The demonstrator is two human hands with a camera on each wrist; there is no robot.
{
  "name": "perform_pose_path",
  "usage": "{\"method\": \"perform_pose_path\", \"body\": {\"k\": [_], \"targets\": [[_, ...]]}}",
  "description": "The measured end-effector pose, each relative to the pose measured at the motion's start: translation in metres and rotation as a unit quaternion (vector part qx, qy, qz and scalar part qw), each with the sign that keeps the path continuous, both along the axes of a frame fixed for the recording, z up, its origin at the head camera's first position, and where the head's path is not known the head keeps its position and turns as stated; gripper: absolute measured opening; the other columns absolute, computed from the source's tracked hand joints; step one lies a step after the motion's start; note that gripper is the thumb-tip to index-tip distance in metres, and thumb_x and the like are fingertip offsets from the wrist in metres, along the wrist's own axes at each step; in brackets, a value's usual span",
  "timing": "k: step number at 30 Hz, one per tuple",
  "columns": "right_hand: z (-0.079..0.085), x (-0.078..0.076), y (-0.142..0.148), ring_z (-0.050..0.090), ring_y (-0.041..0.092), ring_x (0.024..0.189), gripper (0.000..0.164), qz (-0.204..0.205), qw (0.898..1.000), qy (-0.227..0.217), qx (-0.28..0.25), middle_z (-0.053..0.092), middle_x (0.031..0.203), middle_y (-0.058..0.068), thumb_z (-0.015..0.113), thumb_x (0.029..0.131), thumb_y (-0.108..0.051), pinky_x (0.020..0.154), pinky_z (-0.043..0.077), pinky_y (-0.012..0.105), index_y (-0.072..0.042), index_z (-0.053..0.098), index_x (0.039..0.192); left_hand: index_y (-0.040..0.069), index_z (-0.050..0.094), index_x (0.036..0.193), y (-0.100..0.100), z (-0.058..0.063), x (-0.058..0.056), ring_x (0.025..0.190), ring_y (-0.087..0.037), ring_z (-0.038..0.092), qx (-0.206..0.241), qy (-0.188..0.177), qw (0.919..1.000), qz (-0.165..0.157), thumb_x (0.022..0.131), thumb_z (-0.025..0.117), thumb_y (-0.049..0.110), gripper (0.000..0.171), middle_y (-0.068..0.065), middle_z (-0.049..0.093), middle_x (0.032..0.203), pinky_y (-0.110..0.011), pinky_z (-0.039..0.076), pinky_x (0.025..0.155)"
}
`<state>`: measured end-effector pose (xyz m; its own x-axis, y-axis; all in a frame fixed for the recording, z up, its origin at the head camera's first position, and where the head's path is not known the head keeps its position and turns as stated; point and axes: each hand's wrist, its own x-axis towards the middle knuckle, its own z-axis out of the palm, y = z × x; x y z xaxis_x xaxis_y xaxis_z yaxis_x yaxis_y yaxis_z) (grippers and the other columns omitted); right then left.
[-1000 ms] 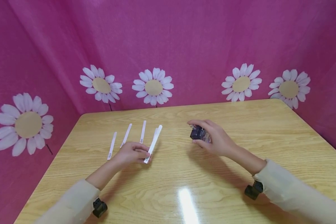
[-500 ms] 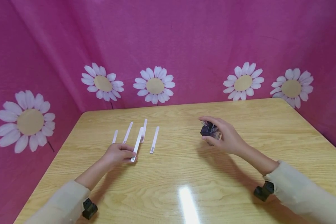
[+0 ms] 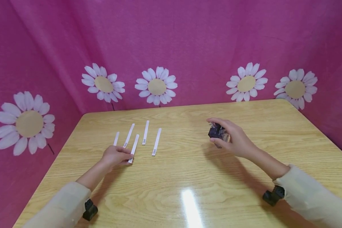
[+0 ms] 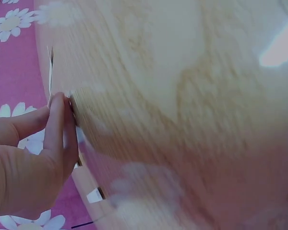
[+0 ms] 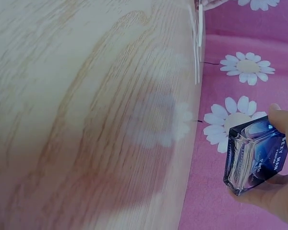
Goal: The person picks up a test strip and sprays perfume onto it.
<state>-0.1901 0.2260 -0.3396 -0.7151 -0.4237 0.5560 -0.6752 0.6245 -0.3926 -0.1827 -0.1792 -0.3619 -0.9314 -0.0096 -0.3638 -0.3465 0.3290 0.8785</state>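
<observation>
Between thumb and fingers, my left hand (image 3: 114, 157) pinches the lower, printed end of a white perfume test strip (image 3: 135, 143). I cannot tell whether this strip touches the table. Another strip (image 3: 116, 138) lies behind the left hand, which hides its lower end. Three more lie on the table: one strip (image 3: 129, 136), a second strip (image 3: 146, 133) and a third strip (image 3: 156, 142) farthest right. Over the table's right half, my right hand (image 3: 239, 141) grips a dark blue glass perfume bottle (image 5: 254, 155) by its edges, the bottle tilted.
The wooden table (image 3: 182, 167) fills the lower view, with a bright light reflection near its front. Pink curtain (image 3: 199, 47) with white daisies stands behind and at the sides. A small black camera sits on the left wrist (image 3: 90, 210) and one on the right wrist (image 3: 273, 195).
One strip left the left hand and now lies on the table at the right of the row. The left hand moved left with another strip. The right hand shifted right with the bottle.
</observation>
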Motion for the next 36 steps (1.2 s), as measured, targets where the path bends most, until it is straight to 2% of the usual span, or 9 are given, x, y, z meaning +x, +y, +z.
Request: {"method": "perform_pose_path", "body": {"k": [5,9,15,19,24,29,32,34,36], "targets": [[-0.001,0.000,0.002,0.060,0.020,0.105,0.064,-0.002,1.000,0.000,0.000,0.062,0.127,0.011,0.078,0.077,-0.006,0.079,0.052,0.037,-0.013,0.052,0.135,-0.015,0.061,0.104,-0.002,0.002,0.001,0.064,-0.006,0.064,-0.067,0.018,0.9976,0.001,0.084,0.068,-0.001,0.025,-0.008,0.067,0.080,-0.025,0.060,0.066],[-0.001,0.001,0.003,0.060,0.020,0.106,0.064,0.002,1.000,0.002,-0.002,0.062,0.128,0.010,0.078,0.077,-0.005,0.081,0.052,0.037,-0.013,0.052,0.135,-0.016,0.063,0.096,-0.003,0.004,0.003,0.061,-0.009,0.066,-0.095,0.048,0.9943,-0.009,0.081,0.069,-0.004,0.020,-0.009,0.070,0.073,-0.028,0.061,0.064],[0.000,0.002,0.006,0.060,0.018,0.103,0.065,-0.002,1.000,0.002,-0.002,0.062,0.127,0.011,0.078,0.077,-0.005,0.078,0.053,0.039,-0.013,0.052,0.135,-0.008,0.069,0.086,-0.005,0.007,0.001,0.054,-0.009,0.064,-0.194,0.118,0.9733,-0.033,0.078,0.072,0.004,0.015,-0.011,0.071,0.069,-0.021,0.055,0.054],[0.000,0.002,0.009,0.059,0.018,0.103,0.065,-0.013,1.000,0.007,0.002,0.063,0.126,0.010,0.078,0.076,-0.005,0.076,0.052,0.037,-0.014,0.052,0.136,-0.006,0.070,0.089,0.000,0.008,-0.009,0.060,-0.010,0.064,-0.235,0.161,0.9568,-0.061,0.080,0.072,0.007,0.015,-0.016,0.071,0.078,-0.020,0.050,0.055],[-0.001,0.003,0.013,0.059,0.019,0.106,0.067,-0.016,1.000,0.018,0.002,0.063,0.127,0.010,0.079,0.075,-0.004,0.081,0.050,0.034,-0.014,0.052,0.135,-0.007,0.069,0.095,0.014,0.008,-0.027,0.077,-0.023,0.067,-0.252,0.209,0.9397,-0.100,0.081,0.070,0.006,0.019,-0.020,0.072,0.087,-0.025,0.054,0.065],[-0.001,0.003,0.015,0.059,0.019,0.106,0.067,-0.018,0.999,0.031,0.000,0.063,0.126,0.009,0.080,0.074,-0.003,0.081,0.049,0.025,-0.013,0.053,0.134,-0.007,0.067,0.101,0.030,0.004,-0.045,0.092,-0.032,0.066,-0.250,0.210,0.9386,-0.111,0.082,0.071,0.008,0.025,-0.022,0.070,0.096,-0.036,0.056,0.079],[-0.002,0.004,0.015,0.060,0.019,0.106,0.066,-0.020,0.999,0.030,0.000,0.064,0.125,0.009,0.080,0.074,-0.004,0.083,0.049,0.026,-0.013,0.054,0.134,-0.008,0.065,0.105,0.038,0.001,-0.054,0.096,-0.031,0.065,-0.256,0.193,0.9414,-0.106,0.081,0.072,0.008,0.029,-0.022,0.068,0.101,-0.038,0.056,0.084],[-0.002,0.004,0.015,0.060,0.019,0.106,0.066,-0.021,0.999,0.028,0.001,0.064,0.125,0.009,0.080,0.074,-0.005,0.083,0.050,0.029,-0.013,0.054,0.134,-0.008,0.065,0.106,0.042,-0.002,-0.058,0.094,-0.029,0.064,-0.276,0.191,0.9357,-0.108,0.080,0.073,0.008,0.031,-0.021,0.068,0.101,-0.038,0.056,0.084],[-0.002,0.004,0.016,0.060,0.020,0.107,0.065,-0.023,0.999,0.024,0.001,0.064,0.125,0.009,0.080,0.075,-0.005,0.084,0.050,0.033,-0.014,0.053,0.134,-0.008,0.065,0.104,0.046,-0.004,-0.063,0.088,-0.027,0.064,-0.303,0.202,0.9247,-0.111,0.078,0.075,0.008,0.032,-0.019,0.068,0.097,-0.037,0.055,0.082]]}}
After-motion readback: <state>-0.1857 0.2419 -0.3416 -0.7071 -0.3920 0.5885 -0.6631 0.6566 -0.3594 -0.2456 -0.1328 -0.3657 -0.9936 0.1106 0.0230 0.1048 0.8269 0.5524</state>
